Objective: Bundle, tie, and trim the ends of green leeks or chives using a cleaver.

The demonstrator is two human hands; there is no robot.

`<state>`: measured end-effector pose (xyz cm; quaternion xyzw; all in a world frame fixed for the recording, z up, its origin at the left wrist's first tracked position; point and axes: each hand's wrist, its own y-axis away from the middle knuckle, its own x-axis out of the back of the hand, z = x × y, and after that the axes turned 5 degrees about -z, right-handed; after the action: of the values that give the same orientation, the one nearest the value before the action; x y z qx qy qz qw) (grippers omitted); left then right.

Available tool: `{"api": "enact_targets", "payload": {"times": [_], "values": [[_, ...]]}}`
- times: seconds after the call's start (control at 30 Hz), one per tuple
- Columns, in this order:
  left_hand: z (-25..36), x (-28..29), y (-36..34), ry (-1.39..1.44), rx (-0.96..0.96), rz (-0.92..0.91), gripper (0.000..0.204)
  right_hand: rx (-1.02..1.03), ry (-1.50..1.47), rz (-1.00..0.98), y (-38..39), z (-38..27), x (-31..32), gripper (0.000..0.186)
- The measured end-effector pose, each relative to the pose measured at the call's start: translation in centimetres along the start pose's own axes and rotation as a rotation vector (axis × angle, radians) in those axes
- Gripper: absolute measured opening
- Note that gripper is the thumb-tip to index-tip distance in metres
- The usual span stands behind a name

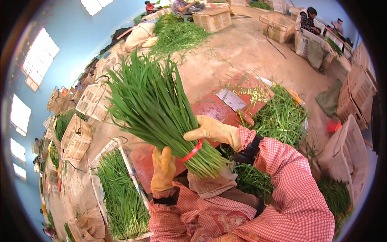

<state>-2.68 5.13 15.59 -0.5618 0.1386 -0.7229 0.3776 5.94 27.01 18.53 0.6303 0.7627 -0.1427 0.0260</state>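
Note:
A thick bundle of garlic chives point(155, 101) is tilted over my lap, its leafy tops toward the far left and its pale cut ends toward me. A red band point(192, 151) circles it near the stem ends. My right hand point(211, 131), in a yellowish glove, is closed over the bundle's right side just above the band. On the lower left side, my gloved left hand point(163, 167) has its fingers curled against the stems; part of its grip is hidden. Beyond the bundle, a cleaver point(231, 99) lies on a red board point(205, 107) among chopped stem bits.
Left of me stands a white-rimmed crate point(134, 179) of chives. Loose chives point(282, 115) pile up right of the board. A pale plastic crate point(342, 149) stands at the right. Farther off are more crates, a heap of greens point(177, 34) and several seated people.

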Motion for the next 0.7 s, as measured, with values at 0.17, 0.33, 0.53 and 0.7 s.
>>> {"api": "enact_targets", "payload": {"times": [0.17,0.33,0.53,0.7], "values": [[-2.6,-2.4,-2.1,0.513,0.447,-0.087,0.034,0.095,0.434,0.238,-1.9,-2.9,0.0,0.062],[3.2,3.7,-10.7,0.778,0.197,0.054,0.041,0.374,0.569,0.295,-5.2,-8.3,0.1,0.056],[0.9,1.3,-12.3,0.657,0.14,-0.056,0.046,0.073,0.607,0.33,-3.7,-9.9,0.9,0.058],[-6.5,-5.0,-9.3,0.324,0.012,0.114,0.027,0.407,0.622,0.169,-6.6,-1.0,3.9,0.06]]}}
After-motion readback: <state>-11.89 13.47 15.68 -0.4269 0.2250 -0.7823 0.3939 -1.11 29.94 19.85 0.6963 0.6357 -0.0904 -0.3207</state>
